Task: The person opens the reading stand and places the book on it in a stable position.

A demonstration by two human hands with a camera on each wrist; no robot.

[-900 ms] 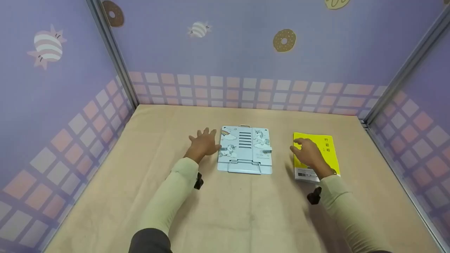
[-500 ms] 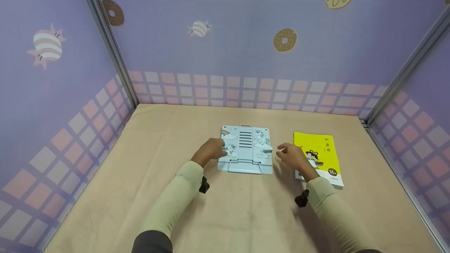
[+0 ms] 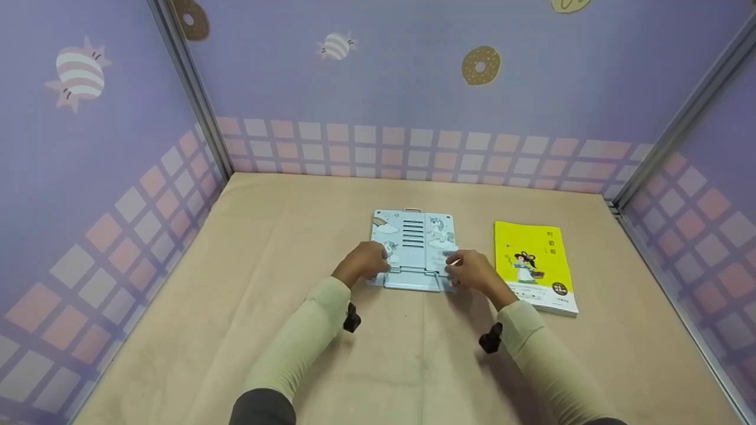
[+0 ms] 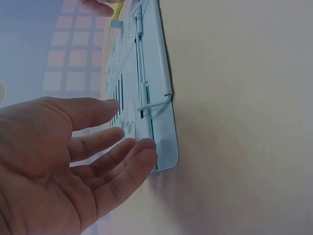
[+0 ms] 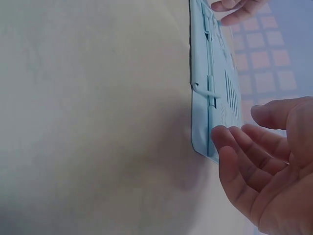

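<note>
The cloth-covered table [image 3: 407,360] is beige and faintly creased. On it, a light-blue stand [image 3: 413,239] lies flat near the middle, slotted and printed with unicorns. To its right, apart from it, a yellow-and-white book [image 3: 534,265] lies flat, cover up.

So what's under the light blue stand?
The light blue stand lies on the beige cloth, which shows around it. Its underside, and anything tucked directly beneath, is covered in all three views, so I can't tell.
</note>
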